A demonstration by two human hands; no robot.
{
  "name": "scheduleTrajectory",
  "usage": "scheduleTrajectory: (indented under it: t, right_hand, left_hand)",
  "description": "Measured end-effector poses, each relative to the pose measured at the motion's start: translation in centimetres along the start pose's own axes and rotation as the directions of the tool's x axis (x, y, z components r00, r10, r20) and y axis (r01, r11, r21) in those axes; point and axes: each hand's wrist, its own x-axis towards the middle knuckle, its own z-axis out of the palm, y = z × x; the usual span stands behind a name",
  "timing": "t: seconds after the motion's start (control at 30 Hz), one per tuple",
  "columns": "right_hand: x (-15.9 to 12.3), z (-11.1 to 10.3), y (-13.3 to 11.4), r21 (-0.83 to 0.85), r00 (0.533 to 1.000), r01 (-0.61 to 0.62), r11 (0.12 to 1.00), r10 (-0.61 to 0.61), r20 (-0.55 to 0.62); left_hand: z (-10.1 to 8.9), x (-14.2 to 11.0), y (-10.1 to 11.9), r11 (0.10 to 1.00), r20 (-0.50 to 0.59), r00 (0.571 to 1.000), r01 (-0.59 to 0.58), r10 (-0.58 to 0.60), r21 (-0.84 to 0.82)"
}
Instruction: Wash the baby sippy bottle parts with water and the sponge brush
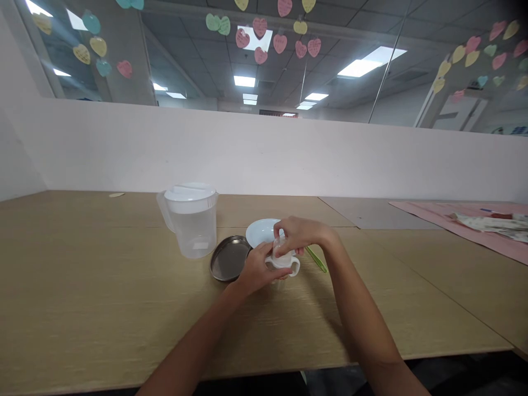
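Observation:
Both hands meet on a small baby bottle with a white two-handled collar, above the table in front of me. My left hand is closed around its collar from the left, thumb along the near side. From above, my right hand pinches the clear cap at the bottle's top. Part of the clear lower body, with some orange print, shows under the collar. Fingers hide much of the rest. Behind the hands is a white plate, and to the left lies a round dark metal pan.
A clear lidded pitcher stands at the back left. Something long and green lies right of the hands. At far right, a pink cloth carries white fabric. A white wall bounds the wooden table.

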Motion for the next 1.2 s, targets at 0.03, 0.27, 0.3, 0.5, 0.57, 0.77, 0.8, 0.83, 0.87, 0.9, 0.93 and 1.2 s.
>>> scheduleTrajectory:
  t: [0.03, 0.27, 0.3, 0.5, 0.57, 0.77, 0.8, 0.83, 0.87, 0.9, 0.93, 1.2]
  right_hand:
    - [0.0, 0.0, 0.1, 0.003, 1.0, 0.015, 1.0, -0.015, 0.007]
    - [0.2, -0.1, 0.6, -0.005, 0.999, 0.045, 0.999, -0.045, 0.015]
    - [0.2, -0.1, 0.7, -0.006, 0.999, 0.05, 0.999, -0.05, 0.02]
    - [0.6, -0.2, 1.0, 0.037, 0.997, 0.048, 0.998, -0.05, 0.051]
    - [0.6, -0.1, 1.1, 0.055, 0.998, 0.043, 0.998, -0.045, 0.053]
    - [0.6, -0.2, 1.2, 0.054, 0.996, 0.069, 0.996, -0.071, 0.045]
    - [0.5, -0.2, 1.3, 0.055, 0.996, 0.071, 0.996, -0.074, 0.049]
    - [0.6, -0.2, 1.3, 0.058, 0.996, 0.073, 0.996, -0.076, 0.052]
    - [0.6, -0.2, 1.3, 0.06, 0.995, 0.074, 0.995, -0.078, 0.054]
    - [0.6, -0.2, 1.4, 0.061, 0.995, 0.076, 0.995, -0.079, 0.056]
    - [0.6, -0.3, 1.4, 0.06, 0.995, 0.078, 0.995, -0.082, 0.056]
    - [0.3, -0.8, 1.3, 0.054, 0.99, 0.104, 0.993, -0.109, 0.093]
  left_hand:
    - [-0.1, 0.0, 0.1, 1.0, 0.017, 1.0, 0.002, -0.002, -0.016]
    - [-0.6, 0.2, 0.6, 0.995, 0.066, 0.998, -0.012, 0.019, -0.1]
    - [-0.7, 0.2, 0.6, 0.995, 0.073, 0.997, -0.007, 0.015, -0.102]
    - [-0.7, 0.1, 0.4, 0.994, 0.073, 0.997, -0.001, 0.009, -0.113]
    - [-0.6, 0.1, 0.4, 0.996, 0.059, 0.998, 0.007, -0.001, -0.092]
    - [-0.6, 0.0, 0.7, 0.997, 0.054, 0.998, 0.02, -0.016, -0.081]
    - [-0.6, 0.0, 0.7, 0.996, 0.063, 0.998, 0.019, -0.014, -0.084]
    - [-0.6, 0.0, 0.6, 0.996, 0.073, 0.997, 0.016, -0.009, -0.087]
    - [-0.6, 0.0, 0.6, 0.996, 0.083, 0.997, 0.008, -0.001, -0.093]
    - [-0.6, 0.0, 0.5, 0.995, 0.094, 0.995, -0.001, 0.01, -0.1]
    - [-0.6, 0.0, 0.4, 0.994, 0.104, 0.994, -0.008, 0.019, -0.107]
    - [-0.3, -0.1, 0.1, 0.996, 0.133, 0.991, 0.031, -0.02, -0.083]
